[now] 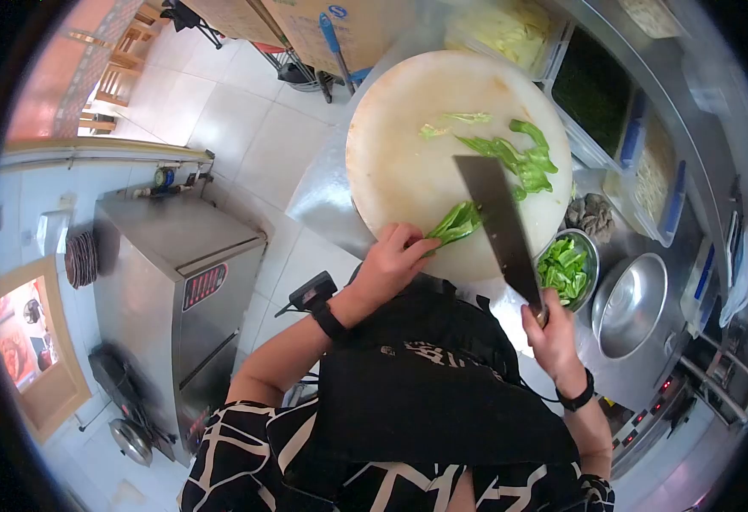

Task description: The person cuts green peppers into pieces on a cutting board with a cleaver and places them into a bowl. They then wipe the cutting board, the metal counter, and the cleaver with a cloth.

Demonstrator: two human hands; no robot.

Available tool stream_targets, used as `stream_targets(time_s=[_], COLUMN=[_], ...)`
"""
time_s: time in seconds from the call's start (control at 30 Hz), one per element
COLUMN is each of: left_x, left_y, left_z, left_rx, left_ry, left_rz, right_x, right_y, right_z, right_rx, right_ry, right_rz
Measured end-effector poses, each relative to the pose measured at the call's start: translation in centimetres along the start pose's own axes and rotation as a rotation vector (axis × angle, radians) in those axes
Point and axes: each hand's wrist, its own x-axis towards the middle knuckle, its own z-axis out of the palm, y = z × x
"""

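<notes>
My left hand [395,263] is closed on a green pepper piece [456,224] at the near edge of the round cutting board [399,128]. In my right hand [553,333] is the handle of a cleaver [503,224], its wide blade reaching over the board just right of that piece. Beyond the blade lie cut strips of green pepper [532,158], and a few pale green scraps [466,117] rest farther back. A metal bowl of chopped green pepper [564,271] stands to the right of the board.
An empty steel bowl [631,305] sits right of the filled one. A crumpled grey cloth [591,215] lies behind them. Plastic containers [594,90] of food line the back right. A blue-handled tool [331,38] stands behind the board; a steel cabinet [177,290] is at left.
</notes>
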Motion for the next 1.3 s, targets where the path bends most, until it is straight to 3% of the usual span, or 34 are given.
stream_targets(time_s=[0.1,0.3,0.43,0.63,0.8,0.97,1.07,1.23,1.3], left_x=[0.2,0.2,0.2,0.1,0.0,-0.9,-0.5,0.2,0.2], left_y=[0.5,0.5,0.1,-0.8,-1.0,-1.3,-0.8,-0.7,-0.9], left_z=[0.6,0.8,-0.9,-1.0,-0.6,0.1,-0.5,0.7,0.9], left_rx=[-0.008,-0.012,0.049,0.028,0.032,0.020,0.010,0.028,0.057], left_ry=[-0.016,0.014,0.063,0.067,0.091,0.051,0.036,0.044,0.015], left_rz=[-0.029,-0.068,-0.026,0.022,0.090,0.084,0.076,0.044,0.066], right_x=[-0.6,2.7,3.9,0.6,1.2,3.3,3.0,-0.1,-0.4], right_y=[-1.6,-1.2,-0.3,-1.4,-2.6,-0.4,-0.4,-1.6,-1.9], right_z=[0.9,3.3,2.1,0.2,0.7,2.6,2.1,1.0,1.2], right_rx=[-0.046,-0.107,0.036,-0.225,-0.364,-0.263,-0.024,-0.093,-0.207], right_ry=[-0.013,-0.018,-0.071,0.004,-0.151,-0.071,-0.119,-0.049,-0.128], right_rz=[-0.111,-0.096,0.026,-0.324,-0.255,-0.295,0.020,-0.093,-0.179])
